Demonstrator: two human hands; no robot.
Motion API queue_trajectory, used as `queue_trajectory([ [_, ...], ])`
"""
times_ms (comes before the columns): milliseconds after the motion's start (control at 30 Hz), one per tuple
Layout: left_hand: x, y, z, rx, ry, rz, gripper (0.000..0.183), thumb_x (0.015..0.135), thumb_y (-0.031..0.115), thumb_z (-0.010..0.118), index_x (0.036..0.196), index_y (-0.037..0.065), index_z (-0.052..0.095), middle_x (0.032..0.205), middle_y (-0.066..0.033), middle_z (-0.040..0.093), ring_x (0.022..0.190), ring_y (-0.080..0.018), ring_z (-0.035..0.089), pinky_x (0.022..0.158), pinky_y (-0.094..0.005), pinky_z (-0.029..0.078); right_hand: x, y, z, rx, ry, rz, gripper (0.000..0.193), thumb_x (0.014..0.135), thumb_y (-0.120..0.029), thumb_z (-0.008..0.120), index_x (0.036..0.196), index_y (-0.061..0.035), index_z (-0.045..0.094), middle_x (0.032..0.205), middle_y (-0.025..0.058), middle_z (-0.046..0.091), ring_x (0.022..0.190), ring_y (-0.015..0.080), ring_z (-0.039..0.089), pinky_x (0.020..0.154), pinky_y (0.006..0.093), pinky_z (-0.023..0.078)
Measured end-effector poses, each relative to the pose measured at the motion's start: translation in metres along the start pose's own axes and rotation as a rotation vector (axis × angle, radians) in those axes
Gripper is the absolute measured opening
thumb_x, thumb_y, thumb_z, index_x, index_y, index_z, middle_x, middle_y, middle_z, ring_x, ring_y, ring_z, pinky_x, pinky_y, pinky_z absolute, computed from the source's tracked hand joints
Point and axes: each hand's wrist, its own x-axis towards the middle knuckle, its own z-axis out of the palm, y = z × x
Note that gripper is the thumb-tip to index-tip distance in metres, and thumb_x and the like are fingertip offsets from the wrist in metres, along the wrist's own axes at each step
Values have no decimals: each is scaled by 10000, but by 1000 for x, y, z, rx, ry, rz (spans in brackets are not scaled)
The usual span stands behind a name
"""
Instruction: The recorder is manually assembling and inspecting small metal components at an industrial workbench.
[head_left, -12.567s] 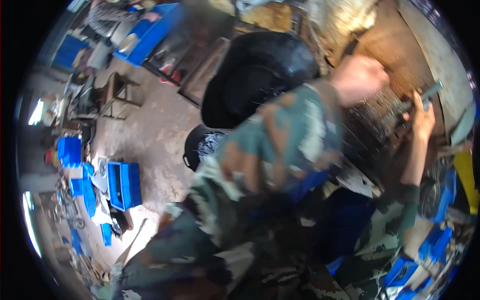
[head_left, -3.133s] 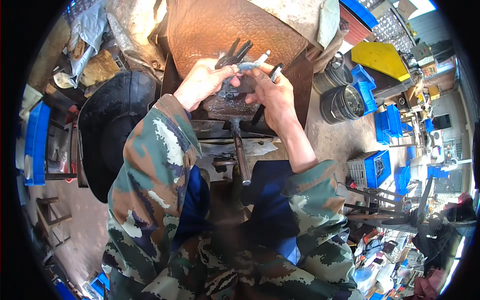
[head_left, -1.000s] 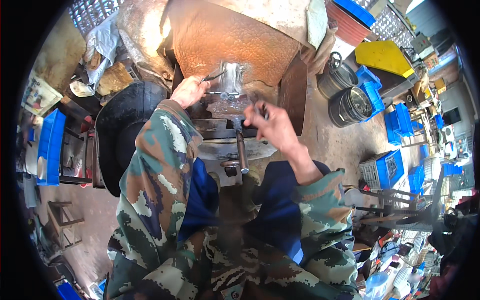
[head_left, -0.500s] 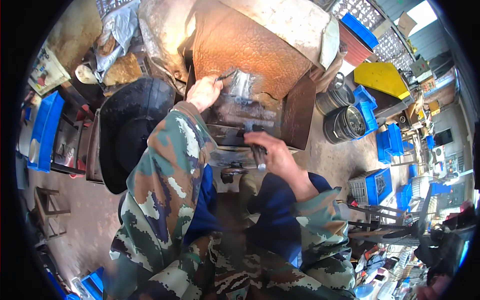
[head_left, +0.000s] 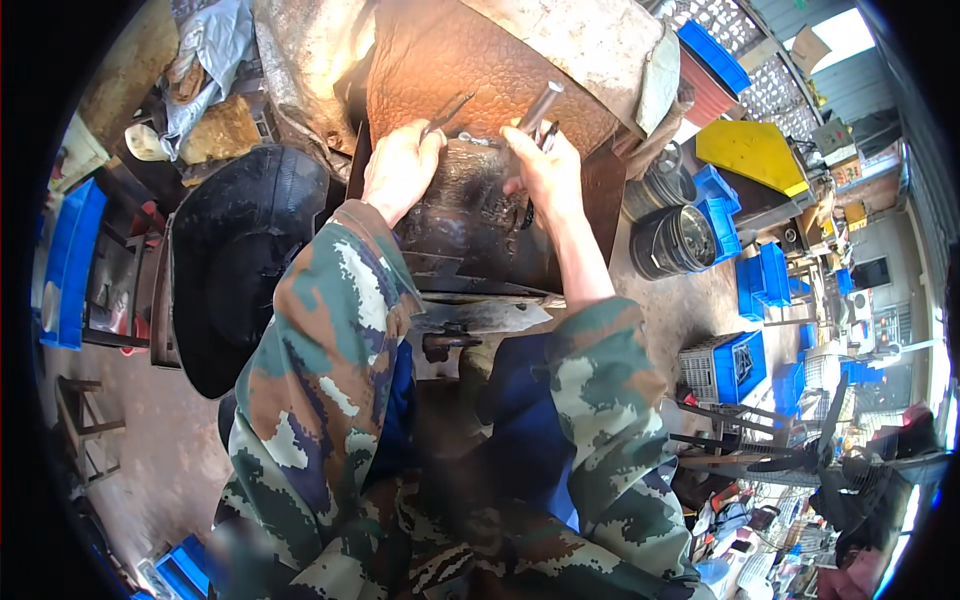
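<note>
My left hand (head_left: 401, 165) is closed around a thin, dark, pointed blade (head_left: 452, 110), whose tip points up and right. Opposite it, my right hand (head_left: 548, 170) grips a short metal bar (head_left: 540, 100) with a bright rounded end sticking up past the fingers. A smaller dark piece shows beside that hand's knuckles; its kind is unclear. Between and just below both hands lies a dark, worn, rounded metal surface (head_left: 455, 200), set in a rust-brown metal housing (head_left: 598, 200). A wrinkled brown sheet (head_left: 430, 60) slopes up behind the hands.
On my left stands a large black tub (head_left: 235, 260), with a blue tray (head_left: 75, 265) beyond it. Dark buckets (head_left: 675, 243) and a yellow panel (head_left: 750, 158) are on the right. A grey metal plate (head_left: 490, 318) lies along the housing's near edge.
My right hand has risen from near the housing's front edge to its far side, carrying the metal bar. My left hand has shifted slightly, and its blade now points more steeply upward.
</note>
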Motion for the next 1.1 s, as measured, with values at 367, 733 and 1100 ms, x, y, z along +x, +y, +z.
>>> queue_trajectory([
  [367, -7, 23, -3, -100, -99, 39, 279, 955, 298, 525, 1038, 57, 637, 862, -223, 656, 888, -431, 634, 770, -474, 481, 47, 8, 3, 124, -30, -34, 216, 894, -177, 719, 1030, -23, 650, 847, 29, 628, 597, 103, 550, 436, 262, 509],
  [733, -7, 28, -11, 2, -139, 45, 323, 917, 322, 555, 991, 36, 685, 847, -222, 666, 866, -415, 643, 766, -471, 488, 48, 6, 6, 152, -50, -30, 216, 890, -178, 729, 1024, -26, 656, 844, 30, 642, 585, 95, 545, 436, 260, 511],
  [1100, -11, 27, -2, -110, -180, -35, 269, 880, 251, 647, 1095, 102, 710, 888, -181, 694, 863, -341, 673, 805, -421, 504, 54, 15, 4, 79, 10, -101, 204, 889, -175, 731, 992, -19, 649, 833, 32, 630, 592, 120, 575, 416, 269, 521],
])
